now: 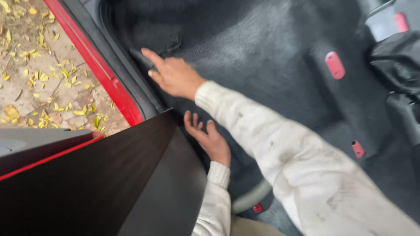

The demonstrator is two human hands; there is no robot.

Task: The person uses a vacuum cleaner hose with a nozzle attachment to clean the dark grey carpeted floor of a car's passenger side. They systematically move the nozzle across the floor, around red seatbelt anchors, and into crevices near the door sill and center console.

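My right hand [175, 76] presses a dark vacuum nozzle [142, 59] against the car carpet [262, 52], fingers extended. My left hand [210, 137] hovers open beside it. The nozzle looks light and rigid, best gripped along its neck.

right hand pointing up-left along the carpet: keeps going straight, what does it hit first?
Probably the black door sill trim at the carpet edge, with the red sill just beyond. The right hand fingertips look almost there, though depth is unclear.

Carpet [262, 57] open ahead – door sill [127, 83] blocks left, dark panel [109, 183] near.
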